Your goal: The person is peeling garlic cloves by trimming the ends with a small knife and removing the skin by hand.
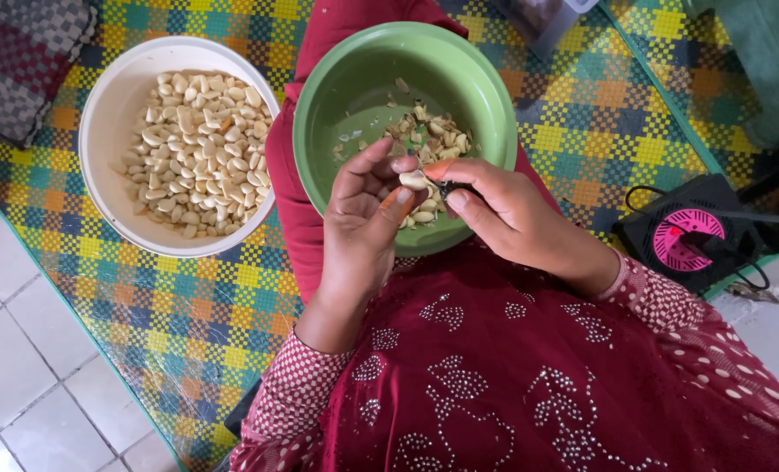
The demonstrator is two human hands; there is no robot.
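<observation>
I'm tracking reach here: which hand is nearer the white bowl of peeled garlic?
Left. The left hand is over the green bowl, on the side next to the white bowl; the right hand is beyond it, farther away.

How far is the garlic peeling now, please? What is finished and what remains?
Much looks done: the white bowl holds a big heap of peeled cloves. In hand: the left hand pinches one clove while the right hand works on it with a small dark tool. Left: a small pile of cloves and skins in the green bowl.
</observation>
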